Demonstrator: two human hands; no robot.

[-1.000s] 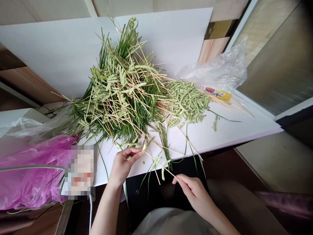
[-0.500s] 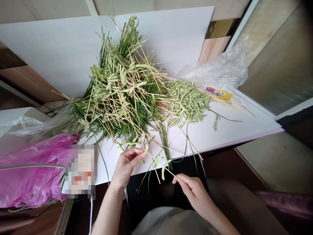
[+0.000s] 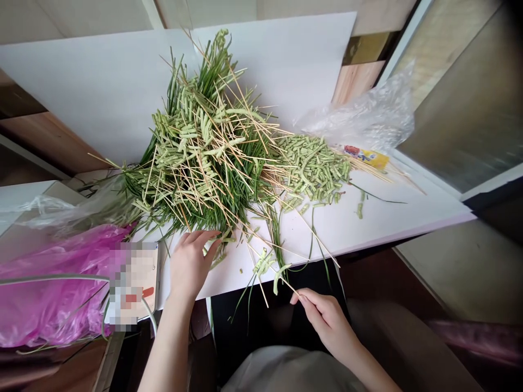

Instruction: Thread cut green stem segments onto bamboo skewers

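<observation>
My right hand [image 3: 322, 318] pinches the lower end of a thin wooden skewer [image 3: 289, 285], which slants up to the left over the table's front edge. Pale green bean pieces [image 3: 280, 276] are stuck on it. Over the tabletop, my left hand [image 3: 192, 261] has its thumb and fingers apart, close to a few loose bean pieces [image 3: 220, 256] at the front of the pile. Behind it rises a big heap of long green chive-like stalks [image 3: 216, 209], with skewers and skewered bean pieces lying across it.
Right of the heap lie many cut bean pieces [image 3: 314, 169]. Beyond them are a clear plastic bag [image 3: 368, 117] and a yellow wrapper [image 3: 371, 158] with skewers. To the left are a pink plastic bag [image 3: 61, 283] and a partly blurred box [image 3: 143, 288] with a cable.
My left hand has let go of the skewer's upper part and moved left and up to the loose bean pieces, its fingers parting. My right hand stays nearly in place with the skewer.
</observation>
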